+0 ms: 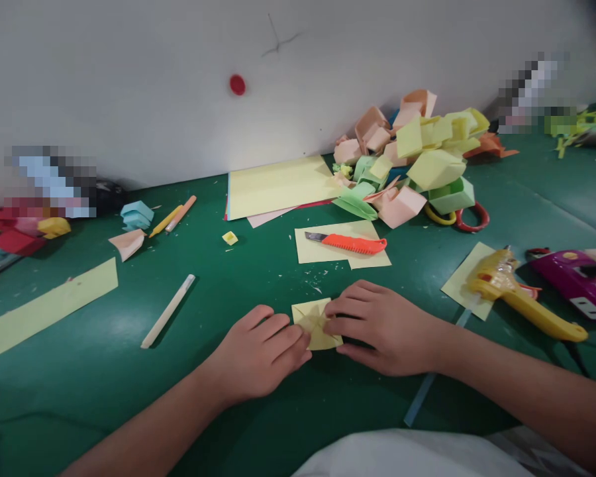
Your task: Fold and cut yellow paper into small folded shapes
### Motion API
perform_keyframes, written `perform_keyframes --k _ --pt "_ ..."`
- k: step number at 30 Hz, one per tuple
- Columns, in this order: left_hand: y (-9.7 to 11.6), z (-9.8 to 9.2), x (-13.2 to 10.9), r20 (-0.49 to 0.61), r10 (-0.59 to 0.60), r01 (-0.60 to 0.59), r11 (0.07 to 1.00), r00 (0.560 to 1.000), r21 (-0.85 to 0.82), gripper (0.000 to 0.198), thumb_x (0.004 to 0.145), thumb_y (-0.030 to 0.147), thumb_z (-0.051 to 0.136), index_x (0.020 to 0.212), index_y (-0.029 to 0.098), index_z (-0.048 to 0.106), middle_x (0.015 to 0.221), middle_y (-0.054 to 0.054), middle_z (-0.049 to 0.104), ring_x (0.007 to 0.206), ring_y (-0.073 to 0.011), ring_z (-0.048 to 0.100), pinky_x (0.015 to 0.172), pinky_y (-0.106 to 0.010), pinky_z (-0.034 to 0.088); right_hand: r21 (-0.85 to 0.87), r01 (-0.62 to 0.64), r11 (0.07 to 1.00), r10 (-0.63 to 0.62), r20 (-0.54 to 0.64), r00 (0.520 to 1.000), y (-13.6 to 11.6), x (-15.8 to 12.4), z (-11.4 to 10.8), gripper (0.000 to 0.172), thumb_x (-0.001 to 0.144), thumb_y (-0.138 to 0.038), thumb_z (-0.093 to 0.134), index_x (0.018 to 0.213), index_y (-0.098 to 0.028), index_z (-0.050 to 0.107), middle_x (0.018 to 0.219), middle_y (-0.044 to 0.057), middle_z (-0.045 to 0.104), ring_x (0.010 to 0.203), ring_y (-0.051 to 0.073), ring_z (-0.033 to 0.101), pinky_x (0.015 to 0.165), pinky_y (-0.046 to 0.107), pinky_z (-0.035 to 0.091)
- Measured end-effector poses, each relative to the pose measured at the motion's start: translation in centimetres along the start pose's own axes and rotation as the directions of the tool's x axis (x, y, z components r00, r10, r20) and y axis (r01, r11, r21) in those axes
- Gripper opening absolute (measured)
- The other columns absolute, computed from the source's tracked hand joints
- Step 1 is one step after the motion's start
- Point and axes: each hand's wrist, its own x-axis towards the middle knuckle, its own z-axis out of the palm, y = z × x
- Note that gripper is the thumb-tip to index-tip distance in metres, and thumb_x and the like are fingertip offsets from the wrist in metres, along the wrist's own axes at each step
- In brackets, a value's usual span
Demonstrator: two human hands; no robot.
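A small square of folded pale yellow paper [318, 319] with diagonal creases lies on the green table in front of me. My left hand [265, 348] grips its left edge, the fingers curled and the fingertips on the paper. From the right, my right hand [377, 328] has its fingers bent over the right side of the same square, and its thumb is near the lower right corner. Just beyond the paper, an orange utility knife [355, 244] with its blade out rests on a pale yellow sheet [308, 252].
Folded paper pieces [427, 149] are heaped at the back right by scissors [471, 217]. A yellow glue gun [531, 305] lies right, its glue stick [420, 401] passing under my right forearm. A white stick [169, 311], paper strip [54, 308] and paper stack [278, 189] lie left and back.
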Motion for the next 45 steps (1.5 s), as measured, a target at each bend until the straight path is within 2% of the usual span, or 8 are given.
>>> perform_keyframes --k 5,13,16,19,22,30,37,45 --pt "-0.1 0.2 0.0 -0.011 -0.032 0.032 0.999 0.999 -0.017 0.012 0.097 0.023 0.063 0.107 0.016 0.065 0.096 -0.001 0.075 0.088 -0.0177 0.063 0.076 -0.036 0.041 -0.051 0.022 0.998 -0.029 -0.15 0.988 0.3 0.1 0.5 0.021 0.102 -0.024 0.051 0.108 -0.017 0.07 0.105 0.008 0.074 0.093 0.021 0.062 0.084 0.04 0.05" --pt "0.0 0.2 0.3 0.031 -0.089 0.09 0.995 0.996 -0.034 0.011 0.098 0.02 0.059 0.106 0.017 0.066 0.1 -0.003 0.074 0.09 -0.0182 0.064 0.078 -0.036 0.041 -0.014 0.01 1.0 -0.012 -0.168 0.986 0.8 0.3 0.6 0.023 0.104 -0.022 0.047 0.105 -0.017 0.069 0.101 0.007 0.074 0.088 0.02 0.062 0.081 0.037 0.051" --pt "-0.2 0.5 0.4 0.04 -0.192 0.196 0.97 0.981 -0.144 0.013 0.1 0.019 0.054 0.103 0.018 0.066 0.1 -0.003 0.074 0.09 -0.0171 0.064 0.08 -0.035 0.042 0.035 -0.026 0.999 0.031 -0.159 0.987 0.9 0.3 0.7 0.023 0.104 -0.022 0.046 0.104 -0.017 0.068 0.101 0.008 0.072 0.089 0.02 0.062 0.081 0.036 0.05" --pt "-0.7 0.8 0.5 0.088 -0.332 0.342 0.886 0.939 -0.314 0.017 0.102 0.024 0.05 0.098 0.02 0.066 0.097 -0.002 0.073 0.09 -0.0162 0.063 0.08 -0.034 0.043 0.072 -0.085 0.994 0.095 -0.141 0.985 0.9 0.4 0.8 0.021 0.103 -0.022 0.046 0.102 -0.018 0.067 0.099 0.008 0.071 0.091 0.02 0.061 0.082 0.037 0.048" --pt "-1.1 1.0 0.8 0.151 -0.414 0.439 0.815 0.898 -0.379 0.021 0.104 0.027 0.047 0.093 0.019 0.064 0.092 -0.002 0.07 0.086 -0.0167 0.06 0.078 -0.034 0.043 0.062 -0.153 0.986 0.159 -0.123 0.98 0.9 0.6 0.9 0.02 0.103 -0.023 0.047 0.098 -0.019 0.067 0.097 0.007 0.069 0.091 0.021 0.059 0.084 0.038 0.045" --pt "-0.7 1.4 1.2 0.217 -0.482 0.524 0.823 0.849 -0.218 0.026 0.103 0.024 0.042 0.088 0.018 0.063 0.089 -0.004 0.064 0.081 -0.0194 0.05 0.075 -0.036 0.039 -0.015 -0.286 0.958 0.282 -0.112 0.953 0.5 1.3 1.2 0.024 0.104 -0.026 0.044 0.094 -0.018 0.065 0.093 0.008 0.064 0.086 0.022 0.051 0.083 0.039 0.042" --pt "-0.4 1.5 1.4 0.215 -0.539 0.569 0.814 0.814 -0.115 0.027 0.104 0.026 0.041 0.089 0.017 0.062 0.088 -0.006 0.06 0.082 -0.0215 0.048 0.074 -0.038 0.04 -0.018 -0.308 0.951 0.307 -0.07 0.949 0.7 1.5 1.2 0.023 0.105 -0.026 0.042 0.096 -0.018 0.062 0.099 0.008 0.062 0.088 0.022 0.047 0.084 0.04 0.039" --pt "-0.4 1.9 1.7 0.151 -0.606 0.617 0.786 0.781 -0.036 0.026 0.102 0.028 0.047 0.083 0.018 0.061 0.088 -0.006 0.06 0.084 -0.0227 0.049 0.077 -0.041 0.043 -0.147 -0.369 0.918 0.351 -0.138 0.926 0.7 2.1 2.0 0.026 0.105 -0.029 0.041 0.091 -0.019 0.06 0.093 0.008 0.061 0.084 0.023 0.046 0.078 0.039 0.038"
